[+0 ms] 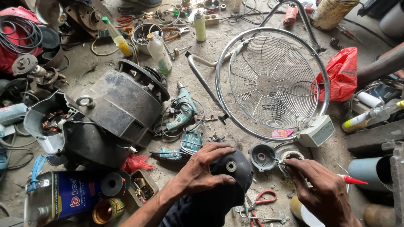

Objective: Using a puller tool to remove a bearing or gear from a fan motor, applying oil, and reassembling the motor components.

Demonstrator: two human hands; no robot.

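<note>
Two hands: we note left hand (206,168) spread over the black motor housing (235,172), low centre above the floor (235,138); right hand (324,193) pinched on a thin tool (278,160).
Handling: housing is rigid, we judge it heavy, greasy; grip the domed back.
Packages: blue rectangular tin (63,195) bottom left; red plastic bag (343,73) right of the fan guard (271,82).
</note>
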